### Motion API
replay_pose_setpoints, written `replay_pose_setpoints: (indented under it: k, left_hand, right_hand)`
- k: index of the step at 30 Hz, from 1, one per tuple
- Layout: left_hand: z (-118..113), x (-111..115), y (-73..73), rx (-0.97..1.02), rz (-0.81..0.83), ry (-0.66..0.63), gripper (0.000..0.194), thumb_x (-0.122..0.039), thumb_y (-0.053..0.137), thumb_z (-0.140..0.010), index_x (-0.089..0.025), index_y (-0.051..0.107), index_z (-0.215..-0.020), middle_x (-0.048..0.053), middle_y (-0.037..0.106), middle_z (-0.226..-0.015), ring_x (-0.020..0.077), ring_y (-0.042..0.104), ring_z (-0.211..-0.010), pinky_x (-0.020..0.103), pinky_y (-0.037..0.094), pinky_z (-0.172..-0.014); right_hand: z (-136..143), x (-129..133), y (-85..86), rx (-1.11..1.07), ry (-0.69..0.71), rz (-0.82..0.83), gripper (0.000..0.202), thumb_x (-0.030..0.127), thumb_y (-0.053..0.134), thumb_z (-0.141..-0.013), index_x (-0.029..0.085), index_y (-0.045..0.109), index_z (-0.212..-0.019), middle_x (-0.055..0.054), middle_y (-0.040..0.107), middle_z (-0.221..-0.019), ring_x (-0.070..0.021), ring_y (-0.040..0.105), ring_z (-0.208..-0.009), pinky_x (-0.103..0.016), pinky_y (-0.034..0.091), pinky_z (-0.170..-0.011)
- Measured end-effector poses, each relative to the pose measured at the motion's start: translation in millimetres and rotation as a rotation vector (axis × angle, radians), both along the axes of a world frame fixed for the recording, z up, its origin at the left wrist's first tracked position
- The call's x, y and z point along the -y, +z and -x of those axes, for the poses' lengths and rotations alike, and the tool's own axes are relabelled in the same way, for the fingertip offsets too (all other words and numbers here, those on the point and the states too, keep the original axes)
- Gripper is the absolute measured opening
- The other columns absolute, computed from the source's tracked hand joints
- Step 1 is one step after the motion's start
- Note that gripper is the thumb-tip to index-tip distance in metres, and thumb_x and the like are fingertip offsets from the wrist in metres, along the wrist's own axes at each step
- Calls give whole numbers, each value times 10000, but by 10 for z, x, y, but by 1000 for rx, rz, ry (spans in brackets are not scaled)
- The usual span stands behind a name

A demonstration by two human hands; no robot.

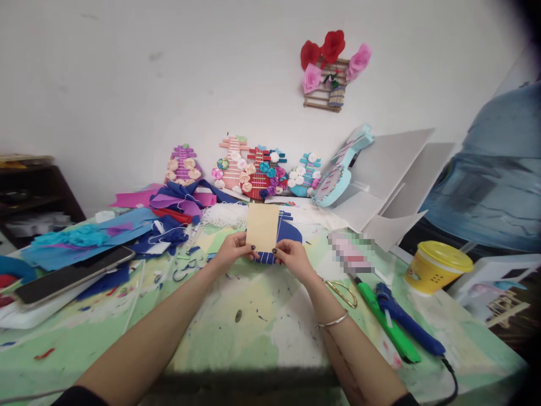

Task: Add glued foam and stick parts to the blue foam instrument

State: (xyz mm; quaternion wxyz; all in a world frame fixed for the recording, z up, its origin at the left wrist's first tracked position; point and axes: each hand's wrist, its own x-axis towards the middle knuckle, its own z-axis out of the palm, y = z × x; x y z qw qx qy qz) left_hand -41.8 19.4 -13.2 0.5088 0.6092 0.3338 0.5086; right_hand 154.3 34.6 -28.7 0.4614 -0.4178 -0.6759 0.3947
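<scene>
Left hand (235,248) and right hand (293,258) pinch the lower corners of a pale-yellow rectangular card (262,225), seemingly to steady it before the dark-blue rounded piece (291,232).

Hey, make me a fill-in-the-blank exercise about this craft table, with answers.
The left hand and right hand hold a rectangular pale-yellow card over a rounded piece coloured ____.
The hand nearer the thin silver metal bracelet is the ____ one.
The corded blue plastic tool lies beside a long slim tool coloured ____.
Answers: blue; right; green.
</scene>
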Motion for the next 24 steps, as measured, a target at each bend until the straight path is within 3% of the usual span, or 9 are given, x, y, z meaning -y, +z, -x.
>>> replay_pose_setpoints:
  k: [7,11,16,20,24]
  left_hand:
    - [6,-8,-21,-2,38,17,405,-284,745,-611,-82,651,-950,103,718,-742,213,671,-616,262,501,-525]
    - [9,-10,-32,31,31,142,410,-378,735,-626,-91,661,-909,130,721,-877,233,676,-737,295,527,-623]
    - [-18,16,-2,60,41,265,440,-378,757,-601,-96,658,-923,152,696,-1007,263,664,-847,349,535,-729]
    - [-22,39,46,118,86,299,474,-357,775,-574,-97,655,-951,158,680,-1051,277,655,-895,370,537,-763]
    - [-9,47,88,185,133,329,499,-340,785,-554,-89,647,-963,168,675,-1056,283,662,-866,376,548,-727]
  right_hand:
    - [-22,-2,8,114,-31,-20,63,229,537,-700,180,571,-679,12,613,-542,-113,549,-450,-221,425,-463]
    - [-5,62,50,193,12,-32,74,219,543,-699,177,585,-656,11,621,-549,-108,549,-443,-220,426,-478]
    - [10,132,146,323,43,-53,82,214,570,-694,179,631,-652,24,623,-534,-111,569,-458,-211,429,-507]
    - [-216,175,271,421,-210,-95,167,262,497,-763,187,636,-707,-11,651,-622,-134,588,-549,-236,416,-565]
    - [-677,349,284,573,-473,-46,43,195,604,-631,176,596,-594,-76,637,-632,-210,589,-659,-269,347,-551]
